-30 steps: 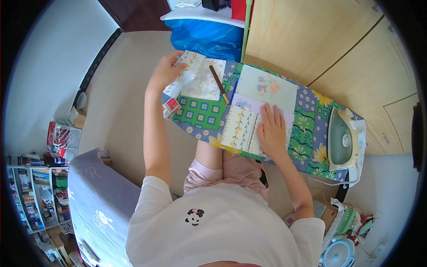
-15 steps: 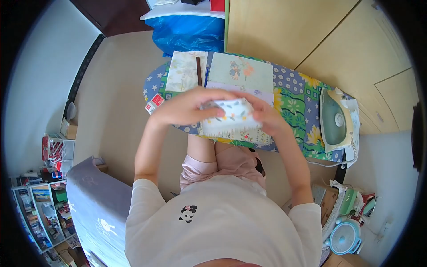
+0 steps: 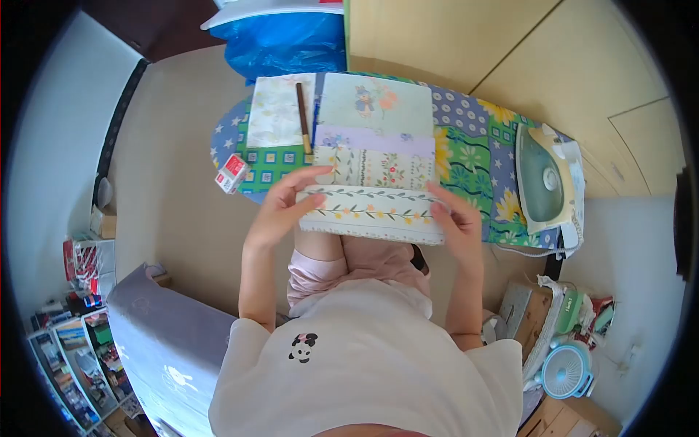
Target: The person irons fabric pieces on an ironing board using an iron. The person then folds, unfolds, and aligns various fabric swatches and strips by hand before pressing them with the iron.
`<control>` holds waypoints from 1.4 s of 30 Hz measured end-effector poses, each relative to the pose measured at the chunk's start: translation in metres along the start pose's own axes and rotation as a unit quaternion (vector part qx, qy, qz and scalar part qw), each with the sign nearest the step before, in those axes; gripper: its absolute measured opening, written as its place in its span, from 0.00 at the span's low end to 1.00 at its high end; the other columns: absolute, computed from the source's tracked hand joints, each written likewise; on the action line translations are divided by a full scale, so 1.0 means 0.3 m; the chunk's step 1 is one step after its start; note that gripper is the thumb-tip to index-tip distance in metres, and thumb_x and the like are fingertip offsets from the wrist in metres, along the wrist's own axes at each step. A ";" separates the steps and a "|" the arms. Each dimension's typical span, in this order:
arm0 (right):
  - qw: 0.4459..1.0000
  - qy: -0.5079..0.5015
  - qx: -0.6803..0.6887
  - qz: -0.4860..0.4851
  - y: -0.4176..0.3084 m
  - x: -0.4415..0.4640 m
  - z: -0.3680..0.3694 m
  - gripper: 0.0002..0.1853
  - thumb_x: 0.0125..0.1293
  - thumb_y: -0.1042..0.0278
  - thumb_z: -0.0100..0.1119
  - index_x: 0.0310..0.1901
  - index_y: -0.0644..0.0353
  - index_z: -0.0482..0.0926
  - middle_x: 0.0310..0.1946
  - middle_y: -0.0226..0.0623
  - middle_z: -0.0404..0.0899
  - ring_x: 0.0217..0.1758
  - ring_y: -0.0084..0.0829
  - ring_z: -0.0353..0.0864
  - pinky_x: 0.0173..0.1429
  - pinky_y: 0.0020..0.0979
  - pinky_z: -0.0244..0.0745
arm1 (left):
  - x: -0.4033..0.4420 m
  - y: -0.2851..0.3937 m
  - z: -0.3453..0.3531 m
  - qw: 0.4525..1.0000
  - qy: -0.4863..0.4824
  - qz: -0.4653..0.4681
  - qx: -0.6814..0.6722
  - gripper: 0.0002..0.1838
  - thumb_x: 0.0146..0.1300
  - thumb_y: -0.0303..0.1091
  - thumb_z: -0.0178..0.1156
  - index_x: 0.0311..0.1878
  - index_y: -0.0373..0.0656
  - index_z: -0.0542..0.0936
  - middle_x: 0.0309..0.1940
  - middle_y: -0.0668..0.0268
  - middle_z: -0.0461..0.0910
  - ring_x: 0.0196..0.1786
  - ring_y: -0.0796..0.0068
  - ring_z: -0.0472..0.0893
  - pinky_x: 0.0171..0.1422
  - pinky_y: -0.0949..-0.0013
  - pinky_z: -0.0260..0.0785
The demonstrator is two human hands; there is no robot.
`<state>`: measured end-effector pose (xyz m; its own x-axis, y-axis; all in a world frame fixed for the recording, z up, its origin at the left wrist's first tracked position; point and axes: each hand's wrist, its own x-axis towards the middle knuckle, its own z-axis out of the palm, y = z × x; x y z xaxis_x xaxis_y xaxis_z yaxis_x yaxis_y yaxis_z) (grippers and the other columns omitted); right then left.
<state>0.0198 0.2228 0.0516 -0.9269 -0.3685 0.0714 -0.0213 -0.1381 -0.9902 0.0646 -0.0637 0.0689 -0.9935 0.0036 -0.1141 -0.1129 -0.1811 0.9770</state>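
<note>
A white cloth strip [image 3: 371,205] printed with leafy vines and small orange flowers spans my two hands at the near edge of the ironing board. My left hand [image 3: 282,206] pinches its left end between thumb and fingers. At the right end, my right hand [image 3: 459,221] grips it the same way. Just beyond lies a patchwork cloth [image 3: 378,109] with a pale green panel, an embroidered figure, a lavender band and floral strips. Whether the held strip is joined to it cannot be seen. Left of it rests a folded pale floral cloth [image 3: 279,113] with a dark brown stick [image 3: 301,109].
The ironing board cover [image 3: 466,160] is blue, green and yellow. An iron [image 3: 542,182] stands at its right end. A small red and white box [image 3: 232,173] sits at the left. A blue plastic bag [image 3: 284,47] hangs behind; a wooden cabinet [image 3: 437,44] borders the back.
My hands have moved apart and lower, toward me. The vine-printed cloth, bunched between them before, is now stretched out into a long flat strip. The view has shifted slightly.
</note>
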 end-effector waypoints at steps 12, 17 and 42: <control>0.992 0.046 -0.103 0.058 -0.028 -0.089 -0.092 0.21 0.58 0.77 0.64 0.55 0.63 0.77 0.47 0.36 0.80 0.44 0.19 0.76 0.45 0.21 0.73 | 0.073 -0.022 0.064 0.987 -0.120 -0.027 0.104 0.23 0.43 0.17 0.70 0.47 0.35 0.82 0.39 0.66 0.79 0.46 0.78 0.76 0.48 0.77 0.66; 0.989 0.080 -0.082 0.092 0.005 -0.125 -0.137 0.18 0.58 0.76 0.64 0.51 0.64 0.79 0.44 0.38 0.81 0.42 0.20 0.79 0.44 0.24 0.76 | 0.130 0.003 0.089 0.960 -0.173 -0.001 0.221 0.21 0.45 0.20 0.70 0.47 0.38 0.82 0.37 0.67 0.78 0.42 0.79 0.75 0.43 0.77 0.65; 0.962 0.090 -0.240 -0.096 -0.092 -0.145 -0.155 0.08 0.60 0.63 0.61 0.34 0.59 0.79 0.29 0.39 0.78 0.33 0.37 0.78 0.36 0.32 0.71 | 0.247 0.081 0.411 0.861 -0.402 0.015 0.310 0.18 0.55 0.28 0.64 0.51 0.38 0.77 0.51 0.60 0.78 0.56 0.69 0.74 0.61 0.67 0.63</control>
<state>0.0434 0.2855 0.0703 -0.9376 -0.2070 0.2793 -0.3291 0.2694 -0.9051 -0.0139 0.0535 0.1064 -0.6583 0.7336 -0.1686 0.1739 0.3661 0.9142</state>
